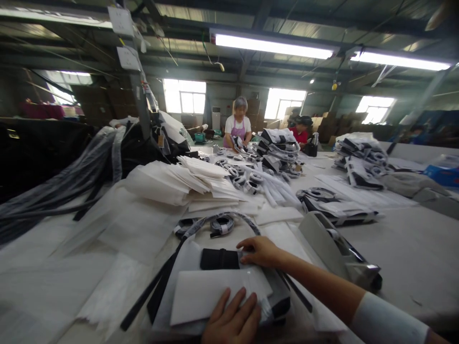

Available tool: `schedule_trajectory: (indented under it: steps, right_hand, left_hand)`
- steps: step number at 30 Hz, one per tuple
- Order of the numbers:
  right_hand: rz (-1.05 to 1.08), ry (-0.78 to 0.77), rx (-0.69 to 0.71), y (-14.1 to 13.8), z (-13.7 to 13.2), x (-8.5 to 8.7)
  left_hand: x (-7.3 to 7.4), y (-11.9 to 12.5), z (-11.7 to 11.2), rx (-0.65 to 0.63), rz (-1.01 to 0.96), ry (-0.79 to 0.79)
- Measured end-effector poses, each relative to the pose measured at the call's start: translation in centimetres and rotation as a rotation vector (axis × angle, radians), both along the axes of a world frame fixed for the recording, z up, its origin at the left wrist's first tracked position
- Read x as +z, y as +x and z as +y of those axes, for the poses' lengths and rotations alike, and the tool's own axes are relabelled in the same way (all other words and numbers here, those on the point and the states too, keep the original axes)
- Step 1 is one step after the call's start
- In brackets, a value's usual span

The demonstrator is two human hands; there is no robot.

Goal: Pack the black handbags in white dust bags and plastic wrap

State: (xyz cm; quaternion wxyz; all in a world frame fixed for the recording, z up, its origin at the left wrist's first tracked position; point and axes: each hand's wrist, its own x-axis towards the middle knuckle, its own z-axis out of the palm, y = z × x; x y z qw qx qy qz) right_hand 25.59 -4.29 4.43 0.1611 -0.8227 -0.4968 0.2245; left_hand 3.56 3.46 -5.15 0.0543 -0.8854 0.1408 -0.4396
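My left hand [233,320] lies flat with fingers stretched out on a white folded sheet [204,294] that covers a black bag in a clear plastic wrap [218,260]. At the far edge of the same bundle, my right hand [260,251] has its fingertips pressed down on the wrap beside the black part. A coiled black strap [221,224] lies just beyond the bundle, and a long black strap [150,289] trails off to the near left.
A stack of white sheets [179,184] sits at middle left. Piles of wrapped black bags [279,145] and coiled straps [247,181] fill the table's far part. A grey tape dispenser [337,248] stands to my right. Two workers [237,125] stand at the far end.
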Motion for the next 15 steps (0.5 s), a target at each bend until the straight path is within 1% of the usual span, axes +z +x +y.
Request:
schedule_trajectory:
  steps: [2, 4, 6, 7, 8, 9, 10, 11, 13, 15]
  right_hand:
    - [-0.025, 0.087, -0.006, -0.1, -0.1, -0.5]
    - [-0.058, 0.179, 0.002, -1.0, -0.7, -0.4]
    - [-0.094, 0.271, -0.006, -2.5, -2.0, -0.1]
    - [-0.126, 0.317, 0.005, -3.5, -2.9, 0.0]
    - [-0.170, 0.359, 0.036, -4.5, -4.0, 0.1]
    - [-0.242, 0.396, 0.096, -5.4, -5.1, 0.0]
    - [-0.334, 0.420, 0.173, -6.3, -6.2, -0.2]
    - [-0.438, 0.438, 0.250, -7.1, -7.2, -0.6]
    - [-0.643, 0.466, 0.381, -8.2, -8.8, -1.7]
    - [-0.811, 0.498, 0.420, -8.7, -9.7, -3.0]
  left_hand:
    - [0.0, 0.4, -0.2, 0.001, -0.071, -0.043]
    - [0.6, 0.6, -0.3, -0.007, -0.124, -0.070]
    - [2.0, 0.3, -0.3, -0.032, -0.101, -0.097]
    - [2.9, -0.1, -0.2, -0.051, -0.051, -0.116]
    - [3.9, -0.6, 0.0, -0.062, 0.069, -0.106]
    - [5.0, -1.3, 0.3, -0.071, 0.148, -0.114]
    - [5.9, -2.0, 0.6, -0.089, 0.184, -0.109]
    - [6.8, -2.8, 1.1, -0.109, 0.210, -0.088]
    - [8.1, -4.3, 2.5, -0.119, 0.195, 0.011]
    - [9.0, -5.8, 4.2, -0.054, 0.204, 0.112]
